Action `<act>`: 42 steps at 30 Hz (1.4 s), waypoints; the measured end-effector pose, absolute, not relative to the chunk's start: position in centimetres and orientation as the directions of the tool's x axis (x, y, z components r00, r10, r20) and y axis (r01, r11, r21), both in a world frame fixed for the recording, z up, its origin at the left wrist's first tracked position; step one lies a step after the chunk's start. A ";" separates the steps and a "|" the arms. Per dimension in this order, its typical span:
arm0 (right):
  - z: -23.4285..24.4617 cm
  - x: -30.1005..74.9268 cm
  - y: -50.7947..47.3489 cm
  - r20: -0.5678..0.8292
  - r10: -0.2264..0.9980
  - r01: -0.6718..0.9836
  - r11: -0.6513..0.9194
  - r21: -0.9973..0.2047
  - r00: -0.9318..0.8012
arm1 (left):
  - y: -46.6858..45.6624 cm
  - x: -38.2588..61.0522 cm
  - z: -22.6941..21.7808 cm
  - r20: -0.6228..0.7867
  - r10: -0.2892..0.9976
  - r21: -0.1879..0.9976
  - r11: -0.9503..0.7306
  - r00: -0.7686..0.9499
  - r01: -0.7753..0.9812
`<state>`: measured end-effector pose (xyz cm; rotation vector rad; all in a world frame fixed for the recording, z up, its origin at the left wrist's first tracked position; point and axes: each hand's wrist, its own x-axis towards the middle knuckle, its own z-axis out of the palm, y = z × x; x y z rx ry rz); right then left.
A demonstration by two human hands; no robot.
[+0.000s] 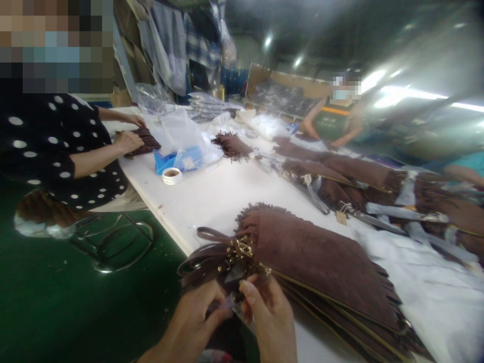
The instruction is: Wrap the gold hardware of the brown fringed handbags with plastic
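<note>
A stack of brown fringed suede bags (321, 262) lies on the white table (215, 196) in front of me. Brown straps with gold clasps (227, 252) hang from the stack's near left corner. My left hand (192, 317) and my right hand (268, 317) meet just below that corner. Both have fingers pinched together around a small strap or tag piece that I cannot make out clearly.
A person in a dotted black top (56, 146) sits at the left, handling a brown bag (143, 141). A tape roll (172, 176), blue packet (177, 160) and plastic bags lie mid-table. More brown bags (359, 176) stretch right. Another person (336, 118) works at the far end.
</note>
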<state>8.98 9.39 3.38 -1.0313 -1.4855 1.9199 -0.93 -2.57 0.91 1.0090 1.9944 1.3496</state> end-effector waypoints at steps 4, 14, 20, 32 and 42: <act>3.2 9.1 9.7 -0.254 0.766 0.093 -0.248 -0.964 -0.591 | -1.9 -0.4 0.5 -0.122 0.788 0.981 0.187 -0.603 0.045; 2.6 9.9 10.1 -0.290 0.706 0.065 -0.328 -0.943 -0.646 | 0.1 0.8 -2.7 -0.220 0.875 0.869 -0.025 -0.431 -0.495; 4.1 10.6 10.4 -0.191 0.839 0.077 -0.177 -0.981 -0.509 | 0.8 1.0 -2.0 -0.220 0.858 0.883 -0.027 -0.464 -0.469; 2.4 9.4 10.6 -0.255 0.836 -0.153 -0.369 -0.917 -0.486 | 2.1 1.1 -1.1 -0.166 0.822 0.928 -0.057 -0.544 -0.368; 2.5 9.4 10.5 -0.235 0.873 -0.177 -0.336 -0.925 -0.427 | 2.2 1.1 2.0 -0.020 0.835 0.996 0.066 -0.550 0.064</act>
